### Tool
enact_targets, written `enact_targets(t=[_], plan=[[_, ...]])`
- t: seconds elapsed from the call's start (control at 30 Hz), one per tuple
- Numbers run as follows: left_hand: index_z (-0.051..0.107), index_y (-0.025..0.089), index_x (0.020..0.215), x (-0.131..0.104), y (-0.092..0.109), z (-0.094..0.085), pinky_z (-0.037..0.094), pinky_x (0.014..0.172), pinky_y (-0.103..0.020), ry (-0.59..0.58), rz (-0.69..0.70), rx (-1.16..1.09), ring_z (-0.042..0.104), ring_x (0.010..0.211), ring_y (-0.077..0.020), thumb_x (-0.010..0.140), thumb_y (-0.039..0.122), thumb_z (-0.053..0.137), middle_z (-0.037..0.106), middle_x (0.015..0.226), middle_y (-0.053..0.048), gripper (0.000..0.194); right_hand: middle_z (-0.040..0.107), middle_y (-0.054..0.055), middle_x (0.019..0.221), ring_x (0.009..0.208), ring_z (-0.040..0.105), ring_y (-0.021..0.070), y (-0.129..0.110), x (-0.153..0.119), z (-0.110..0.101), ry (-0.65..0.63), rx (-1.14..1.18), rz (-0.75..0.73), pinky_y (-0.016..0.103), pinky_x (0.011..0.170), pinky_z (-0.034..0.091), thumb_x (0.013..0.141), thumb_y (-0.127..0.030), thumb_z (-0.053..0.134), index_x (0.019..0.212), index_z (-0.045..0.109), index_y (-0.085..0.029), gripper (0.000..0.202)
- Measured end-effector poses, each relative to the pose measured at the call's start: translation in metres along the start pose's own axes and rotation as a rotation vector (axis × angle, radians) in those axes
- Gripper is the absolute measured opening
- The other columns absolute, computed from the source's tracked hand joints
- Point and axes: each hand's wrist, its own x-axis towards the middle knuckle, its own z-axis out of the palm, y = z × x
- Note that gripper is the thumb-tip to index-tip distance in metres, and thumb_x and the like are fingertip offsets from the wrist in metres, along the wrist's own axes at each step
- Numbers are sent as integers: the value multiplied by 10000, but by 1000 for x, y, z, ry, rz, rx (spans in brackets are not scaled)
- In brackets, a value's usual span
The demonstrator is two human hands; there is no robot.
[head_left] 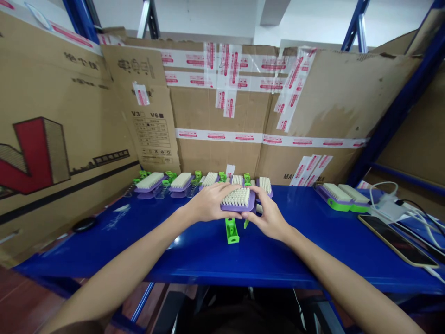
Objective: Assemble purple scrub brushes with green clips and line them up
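Between my two hands is a purple scrub brush head (238, 198), its off-white bristles facing up. My left hand (212, 202) wraps around its left side. At the right edge, my right hand (267, 212) grips it with thumb and fingers. Just below the brush, a bright green plastic part (232, 232) with a round hole lies on the blue table (194, 253). Another small green piece (246, 224) shows partly beside my right thumb. Behind my hands stands a row of similar purple brushes (149, 181) with green parts (170, 176) among them; some are partly hidden.
Cardboard panels (219, 111) wall off the back and left. On the right lie two green-based brushes (342, 197), a phone (396, 239) and a white charger with cables (387, 206). A black round object (84, 224) sits at the left. Blue posts (396, 97) frame the table.
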Motion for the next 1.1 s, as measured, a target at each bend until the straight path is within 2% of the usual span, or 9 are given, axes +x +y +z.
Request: enact_targets(t=[0.13, 0.23, 0.37, 0.5, 0.67, 0.77, 0.9, 1.03, 1.1], plan=[[564, 191, 1613, 0, -12, -8, 626, 1112, -582, -25, -48, 81, 762, 1281, -401, 982, 827, 724, 760, 1425, -198, 911, 654, 186, 1528, 1342, 700, 335, 5, 2, -1, 18, 59, 101, 577, 1147, 588, 1146, -592, 611, 1656, 383, -270, 645], [570, 189, 1605, 0, -23, -15, 626, 1093, -584, -48, -137, 174, 764, 1258, -411, 993, 821, 712, 751, 1427, -202, 891, 717, 142, 1332, 1145, 723, 286, 7, 3, -4, 9, 35, 162, 511, 1045, 594, 1145, -554, 622, 1534, 490, -253, 509], [596, 189, 1566, -1, -34, -25, 617, 1096, -570, -50, -240, 272, 771, 1227, -404, 1007, 821, 687, 755, 1410, -197, 849, 732, 46, 1055, 983, 696, 237, -2, 3, -7, -206, -26, 70, 424, 950, 518, 1115, -548, 714, 1197, 660, -238, 325], [624, 189, 1536, 0, -36, -28, 619, 1076, -566, -75, -292, 301, 775, 1217, -413, 1011, 816, 683, 763, 1396, -196, 820, 724, 12, 1035, 958, 665, 208, -19, 2, 0, -439, -43, -81, 383, 951, 464, 1033, -583, 838, 1137, 738, -236, 375], [625, 190, 1541, 0, -38, -22, 618, 1069, -581, -43, -345, 328, 777, 1205, -425, 1009, 786, 705, 768, 1380, -196, 803, 720, 11, 1007, 927, 637, 190, -28, -2, 8, -556, -43, -172, 356, 916, 455, 1117, -401, 770, 1060, 768, -227, 183], [592, 205, 1569, 0, -40, -17, 609, 1111, -565, 61, -369, 320, 760, 1275, -414, 1022, 735, 722, 755, 1426, -185, 773, 725, 30, 991, 914, 653, 198, -24, -2, 7, -463, -19, -200, 355, 891, 478, 1168, -403, 677, 1075, 766, -217, 226], [591, 232, 1556, -2, -41, -13, 615, 1126, -544, 186, -424, 284, 758, 1302, -397, 1022, 706, 741, 744, 1462, -165, 730, 771, 56, 1001, 913, 702, 220, -6, 2, -2, -198, -54, -157, 358, 858, 517, 1211, -420, 572, 1148, 740, -226, 263], [587, 245, 1548, -4, -41, -10, 630, 1100, -528, 206, -457, 262, 769, 1274, -380, 1021, 701, 744, 743, 1470, -158, 714, 800, 86, 1086, 989, 737, 259, 33, 10, -26, 119, -299, -11, 381, 901, 537, 1222, -411, 489, 1181, 728, -255, 288], [582, 243, 1553, -4, -41, -10, 628, 1104, -532, 183, -447, 241, 767, 1284, -378, 1017, 704, 745, 738, 1482, -160, 725, 795, 117, 1156, 1047, 742, 290, 57, 12, -41, 159, -478, 158, 391, 918, 528, 1223, -391, 435, 1215, 719, -238, 322]])
